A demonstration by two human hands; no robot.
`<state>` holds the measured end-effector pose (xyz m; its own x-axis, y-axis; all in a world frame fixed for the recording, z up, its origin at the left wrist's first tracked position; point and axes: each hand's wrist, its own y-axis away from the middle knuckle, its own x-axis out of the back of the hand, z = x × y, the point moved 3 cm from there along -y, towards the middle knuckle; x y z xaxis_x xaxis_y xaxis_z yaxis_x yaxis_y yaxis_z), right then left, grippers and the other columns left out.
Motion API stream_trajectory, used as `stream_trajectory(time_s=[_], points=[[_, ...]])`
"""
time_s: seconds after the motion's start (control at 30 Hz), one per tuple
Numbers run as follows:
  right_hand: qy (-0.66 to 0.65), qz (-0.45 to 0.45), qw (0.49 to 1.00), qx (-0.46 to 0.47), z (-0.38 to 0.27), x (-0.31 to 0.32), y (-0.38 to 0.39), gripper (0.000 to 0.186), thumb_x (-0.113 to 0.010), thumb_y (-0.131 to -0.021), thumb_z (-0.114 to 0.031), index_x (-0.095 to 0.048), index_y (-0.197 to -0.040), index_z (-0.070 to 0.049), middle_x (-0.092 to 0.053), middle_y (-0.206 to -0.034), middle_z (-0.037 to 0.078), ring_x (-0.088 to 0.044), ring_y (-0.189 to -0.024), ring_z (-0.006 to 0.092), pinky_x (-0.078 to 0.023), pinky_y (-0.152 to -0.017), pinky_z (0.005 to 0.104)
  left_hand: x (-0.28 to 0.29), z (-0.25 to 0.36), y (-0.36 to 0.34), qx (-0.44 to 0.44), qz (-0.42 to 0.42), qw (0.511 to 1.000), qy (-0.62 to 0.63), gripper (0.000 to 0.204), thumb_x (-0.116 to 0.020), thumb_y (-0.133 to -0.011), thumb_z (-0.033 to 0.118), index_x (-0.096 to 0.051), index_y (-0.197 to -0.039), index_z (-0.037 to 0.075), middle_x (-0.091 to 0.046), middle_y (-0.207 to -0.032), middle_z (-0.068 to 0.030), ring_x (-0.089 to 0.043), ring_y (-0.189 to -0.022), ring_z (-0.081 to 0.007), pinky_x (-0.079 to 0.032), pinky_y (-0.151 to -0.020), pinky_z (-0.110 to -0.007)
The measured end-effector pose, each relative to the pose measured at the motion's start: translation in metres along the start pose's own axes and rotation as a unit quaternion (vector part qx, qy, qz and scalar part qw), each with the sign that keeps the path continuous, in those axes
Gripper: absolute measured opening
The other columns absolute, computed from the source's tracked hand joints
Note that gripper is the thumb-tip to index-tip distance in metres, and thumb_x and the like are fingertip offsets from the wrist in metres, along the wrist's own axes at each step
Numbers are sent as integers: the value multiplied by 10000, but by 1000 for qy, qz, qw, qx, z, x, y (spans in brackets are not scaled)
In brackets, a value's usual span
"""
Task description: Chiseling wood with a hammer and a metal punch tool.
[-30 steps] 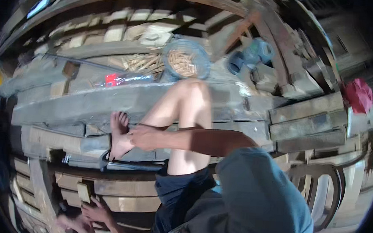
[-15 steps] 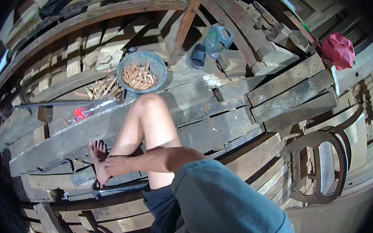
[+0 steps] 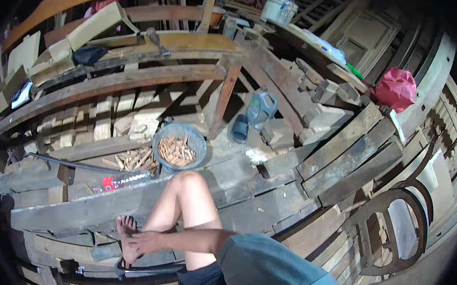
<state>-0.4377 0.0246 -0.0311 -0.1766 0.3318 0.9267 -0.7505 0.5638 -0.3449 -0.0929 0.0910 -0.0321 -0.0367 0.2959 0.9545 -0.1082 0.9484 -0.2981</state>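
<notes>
My right hand [image 3: 146, 241] lies across the top of my bare left foot [image 3: 129, 249], its fingers extended over the instep. My bent leg [image 3: 195, 206] shows beneath the forearm, which runs in from my grey-blue sleeve [image 3: 273, 262] at lower right. My left hand is out of the picture. Beyond the knee stands a blue-grey tub [image 3: 199, 146] of short wooden pieces [image 3: 172, 149], beside loose sticks [image 3: 137, 160] and a clear plastic bottle with a red label [image 3: 110, 183].
A grey jug [image 3: 262, 110] and dark slippers [image 3: 240, 127] sit by a wooden bench frame [image 3: 111, 76]. Stacked planks [image 3: 344, 161] fill the right, near a pink bag [image 3: 394, 90] and a curved wooden piece [image 3: 418, 235]. A hammer [image 3: 156, 42] and a white bucket [image 3: 275, 8] are farther back.
My view has tilted toward the background, so the scene sits lower in the picture. The hand seen at lower left earlier has left the picture. My right hand stays at the foot.
</notes>
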Motion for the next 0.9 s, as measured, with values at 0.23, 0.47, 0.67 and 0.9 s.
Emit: stream_trajectory(time_s=[0.23,0.47,0.67,0.9], points=[[-34,-144,978,-146,5,-19,5,205,-544,-776,-211,-575,-961,-129,-541,-1047,49,-518,-1028,223,-415,-843,351,-5,24,-11,-16,-10,999,30,671,-451,-880,547,-465,-1287,14,-511,-1214,-224,-494,-1075,-386,-395,-895,-519],[-11,17,1000,22,-8,4,-17,248,-541,-779,-192,-556,-1011,-106,-556,-1002,70,-548,-989,238,-435,-814,377,4,-4,11,10,-25,999,17,674,-450,-885,546,-443,-1325,36,-508,-1242,-211,-501,-1086,-366,-408,-888,-502],[-91,-169,919,-343,5,-40,-27,448,-477,-803,-245,-543,-1164,12,-519,-1149,293,-516,-1035,417,-402,-896,500,21,-26,31,38,-61,997,-23,501,-514,-884,275,-446,-1271,-37,-462,-1249,-259,-448,-1086,-427,-357,-951,-511],[-125,-195,972,-34,31,17,-27,432,-664,-653,-76,-566,-1074,-57,-547,-1035,154,-505,-1034,340,-441,-856,436,30,-18,-2,21,33,997,62,528,-658,-789,285,-498,-1226,34,-505,-1148,-163,-475,-1056,-338,-364,-917,-435]])
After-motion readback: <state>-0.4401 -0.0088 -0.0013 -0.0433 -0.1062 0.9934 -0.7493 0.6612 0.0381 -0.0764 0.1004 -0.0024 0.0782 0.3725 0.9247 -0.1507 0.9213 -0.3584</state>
